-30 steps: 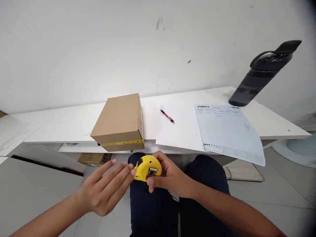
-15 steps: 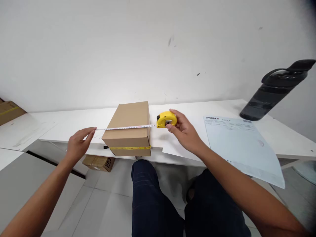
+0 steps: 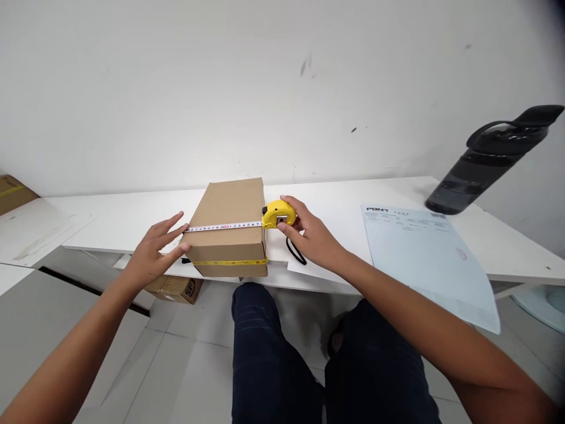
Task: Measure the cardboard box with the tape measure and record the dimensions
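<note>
A brown cardboard box (image 3: pixel 232 209) with yellow tape round its front stands on the white table (image 3: pixel 110 221). My right hand (image 3: pixel 309 238) grips a yellow tape measure (image 3: pixel 277 214) at the box's right top edge. Its white blade (image 3: pixel 223 227) lies stretched across the box top to the left edge. There my left hand (image 3: pixel 154 256) pinches the blade's end between thumb and forefinger, with the other fingers spread, against the box's left side.
A printed sheet (image 3: pixel 424 247) overhangs the table's front edge at the right, beside a dark water bottle (image 3: pixel 489 159). Another cardboard box (image 3: pixel 176 288) sits on the floor under the table. My dark-trousered legs (image 3: pixel 273 353) are below.
My right hand carried the tape measure from my lap up to the box's right edge. My left hand drew the blade out, then moved its end in against the box's left edge.
</note>
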Demonstrator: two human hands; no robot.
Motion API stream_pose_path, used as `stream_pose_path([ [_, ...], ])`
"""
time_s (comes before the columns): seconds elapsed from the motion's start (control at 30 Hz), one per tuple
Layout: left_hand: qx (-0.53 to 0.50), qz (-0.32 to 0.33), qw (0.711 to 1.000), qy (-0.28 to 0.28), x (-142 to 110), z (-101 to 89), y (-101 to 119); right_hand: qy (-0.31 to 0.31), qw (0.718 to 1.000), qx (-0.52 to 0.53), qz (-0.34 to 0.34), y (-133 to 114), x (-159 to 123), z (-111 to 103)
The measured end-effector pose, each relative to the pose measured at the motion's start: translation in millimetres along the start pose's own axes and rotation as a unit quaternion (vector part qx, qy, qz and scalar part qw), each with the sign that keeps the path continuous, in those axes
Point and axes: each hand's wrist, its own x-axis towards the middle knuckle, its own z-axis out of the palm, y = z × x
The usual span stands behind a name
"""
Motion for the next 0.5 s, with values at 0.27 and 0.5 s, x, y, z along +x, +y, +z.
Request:
stream_pose_path([
  [0.27,0.022,0.036,0.998,0.046,2,9.3,-7,0.003,1.000,-0.004,0.022,-5,-1,3],
  [0.5,-0.014,-0.010,0.997,0.072,2,6.2,1,0.022,0.998,0.054,-0.027,-5,8,13],
])
